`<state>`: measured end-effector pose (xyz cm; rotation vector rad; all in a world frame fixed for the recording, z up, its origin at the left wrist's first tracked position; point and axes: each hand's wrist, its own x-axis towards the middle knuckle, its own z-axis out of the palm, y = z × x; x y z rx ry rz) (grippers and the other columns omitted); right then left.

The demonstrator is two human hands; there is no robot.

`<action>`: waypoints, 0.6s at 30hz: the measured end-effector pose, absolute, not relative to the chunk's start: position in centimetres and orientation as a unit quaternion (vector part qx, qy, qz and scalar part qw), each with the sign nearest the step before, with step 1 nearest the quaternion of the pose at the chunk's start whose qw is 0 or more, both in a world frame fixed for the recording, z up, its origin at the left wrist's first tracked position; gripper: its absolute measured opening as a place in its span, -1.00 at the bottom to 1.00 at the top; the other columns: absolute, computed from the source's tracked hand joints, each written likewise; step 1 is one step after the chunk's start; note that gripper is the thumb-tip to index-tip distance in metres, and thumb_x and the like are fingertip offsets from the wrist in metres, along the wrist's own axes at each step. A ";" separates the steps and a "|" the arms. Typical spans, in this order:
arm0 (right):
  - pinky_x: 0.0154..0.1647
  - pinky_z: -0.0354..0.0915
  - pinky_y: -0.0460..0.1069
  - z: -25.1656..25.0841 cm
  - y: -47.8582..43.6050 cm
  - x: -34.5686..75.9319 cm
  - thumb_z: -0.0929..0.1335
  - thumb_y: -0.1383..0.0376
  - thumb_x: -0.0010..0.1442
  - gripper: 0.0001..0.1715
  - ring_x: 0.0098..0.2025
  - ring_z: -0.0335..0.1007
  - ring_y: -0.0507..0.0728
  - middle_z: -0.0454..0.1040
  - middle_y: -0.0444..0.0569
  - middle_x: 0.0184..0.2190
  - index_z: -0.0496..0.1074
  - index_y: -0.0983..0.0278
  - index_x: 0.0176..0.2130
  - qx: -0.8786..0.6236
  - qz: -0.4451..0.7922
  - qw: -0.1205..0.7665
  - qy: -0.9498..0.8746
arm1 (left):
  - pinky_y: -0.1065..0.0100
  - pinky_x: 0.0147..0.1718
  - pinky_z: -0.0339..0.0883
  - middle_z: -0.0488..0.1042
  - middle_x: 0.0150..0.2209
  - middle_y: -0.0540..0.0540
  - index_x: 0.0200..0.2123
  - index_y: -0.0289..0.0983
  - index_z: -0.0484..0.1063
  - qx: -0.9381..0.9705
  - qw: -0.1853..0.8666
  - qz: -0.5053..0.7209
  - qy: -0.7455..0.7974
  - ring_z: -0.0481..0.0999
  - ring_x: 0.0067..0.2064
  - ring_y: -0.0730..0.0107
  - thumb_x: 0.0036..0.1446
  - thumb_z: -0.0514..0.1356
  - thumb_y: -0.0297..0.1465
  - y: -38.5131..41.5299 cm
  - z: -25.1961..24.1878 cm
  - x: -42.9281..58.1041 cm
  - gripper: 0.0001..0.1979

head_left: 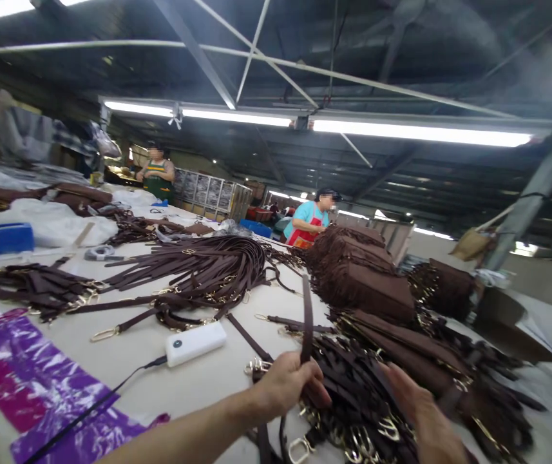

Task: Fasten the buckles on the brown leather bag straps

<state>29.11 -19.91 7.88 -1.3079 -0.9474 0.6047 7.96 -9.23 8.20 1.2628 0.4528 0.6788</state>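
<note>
My left hand (295,383) is closed around a dark brown strap (307,316), whose free end stands up above the fist. Below it and to its right lies a heap of brown straps (353,380) with gold-coloured buckles and clasps. My right hand (413,399) is at the right side of this heap, its visible fingers stretched out and the rest partly hidden. Just beyond it lie flat brown bag pieces (411,341) with gold edges. A gold clasp (256,367) on another strap is close to my left wrist.
On the white table (251,386) are a large bundle of straps (208,261), a white power bank (196,343) with a black cable, and purple plastic packaging (58,380). Stacked brown bags (372,283) rise at the right. Two people (304,222) stand across the table.
</note>
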 end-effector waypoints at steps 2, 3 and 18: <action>0.31 0.03 0.24 8.1 -19.8 26.3 0.30 -0.30 0.07 0.01 0.21 0.24 0.32 0.46 0.21 0.07 0.21 0.31 0.24 -0.517 0.360 0.661 -0.407 | 0.47 -0.52 0.22 0.45 -0.59 -0.02 -0.45 -0.26 0.29 0.629 0.710 0.246 0.199 0.41 -0.56 0.44 0.13 0.08 -0.32 -11.9 6.2 9.1 -0.84; 0.21 0.19 0.26 8.5 -19.7 24.9 0.34 -0.31 0.02 0.04 0.10 0.36 0.33 0.53 0.21 -0.04 0.24 0.31 0.21 -0.479 0.396 0.678 -0.391 | 0.46 -0.51 0.24 0.43 -0.59 -0.01 -0.46 -0.25 0.29 0.660 0.693 0.216 0.194 0.41 -0.54 0.43 0.14 0.05 -0.35 -13.1 5.5 9.4 -0.84; -0.83 -0.01 -0.23 11.2 -24.6 29.9 0.50 0.22 0.10 -0.78 -0.74 -0.22 -0.13 0.10 -0.30 -0.66 0.42 0.24 -0.37 -0.284 0.466 0.769 -0.333 | 0.36 -0.07 0.31 0.57 -0.17 -0.13 -0.22 -0.27 0.53 0.921 0.188 0.065 0.335 0.52 -0.08 0.28 0.12 0.06 -0.60 -5.6 10.2 1.8 -0.71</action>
